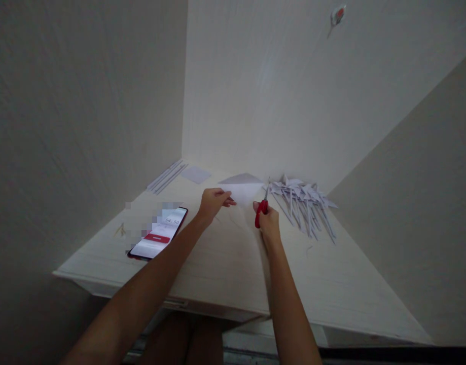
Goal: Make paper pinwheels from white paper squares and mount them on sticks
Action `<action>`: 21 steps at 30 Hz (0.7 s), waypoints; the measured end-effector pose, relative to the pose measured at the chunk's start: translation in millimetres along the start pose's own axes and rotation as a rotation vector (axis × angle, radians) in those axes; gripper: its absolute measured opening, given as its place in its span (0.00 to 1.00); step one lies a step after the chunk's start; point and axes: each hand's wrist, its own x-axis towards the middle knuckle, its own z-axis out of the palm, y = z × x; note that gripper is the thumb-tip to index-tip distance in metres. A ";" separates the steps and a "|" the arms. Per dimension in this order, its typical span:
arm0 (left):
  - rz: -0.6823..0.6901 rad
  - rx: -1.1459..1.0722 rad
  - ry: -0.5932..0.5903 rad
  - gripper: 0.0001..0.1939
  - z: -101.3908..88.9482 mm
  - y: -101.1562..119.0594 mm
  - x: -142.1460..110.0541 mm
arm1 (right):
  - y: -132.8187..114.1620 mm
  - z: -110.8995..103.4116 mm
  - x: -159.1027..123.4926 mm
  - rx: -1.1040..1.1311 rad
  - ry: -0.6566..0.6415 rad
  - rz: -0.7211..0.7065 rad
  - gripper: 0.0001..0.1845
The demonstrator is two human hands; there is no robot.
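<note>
Pale desk [217, 274] sits in a nook between plain left wall [84, 101], back wall [255, 91] and right wall [419, 213]. Small fixture [338, 15] with red spot high on back wall. Light is dim, greyish; side walls look darker.

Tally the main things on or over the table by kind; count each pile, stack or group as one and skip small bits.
Red-handled scissors: 1
Phone: 1
Paper piece in the middle: 1
Flat paper at the back left: 1
Group of thin sticks: 1
Pile of stick-mounted paper shapes: 1
Total: 6
</note>
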 end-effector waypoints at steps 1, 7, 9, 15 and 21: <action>0.011 -0.006 0.036 0.10 -0.5 -0.2 1.0 | -1.5 -0.3 -1.0 -0.075 -0.033 0.006 0.21; 0.024 -0.053 0.157 0.10 -3.8 -0.4 6.6 | -12.7 -5.2 -8.8 -0.374 0.266 -0.204 0.13; 0.027 -0.066 0.170 0.10 -4.6 -0.1 7.6 | -9.9 -6.1 -8.4 -0.388 0.277 -0.277 0.13; 0.031 -0.099 0.194 0.10 -5.7 1.9 7.3 | -1.0 -0.6 -8.1 -0.438 0.180 -0.356 0.14; 0.029 -0.131 0.204 0.10 -5.1 4.3 6.5 | -11.3 8.2 -13.2 -0.219 0.154 -0.284 0.15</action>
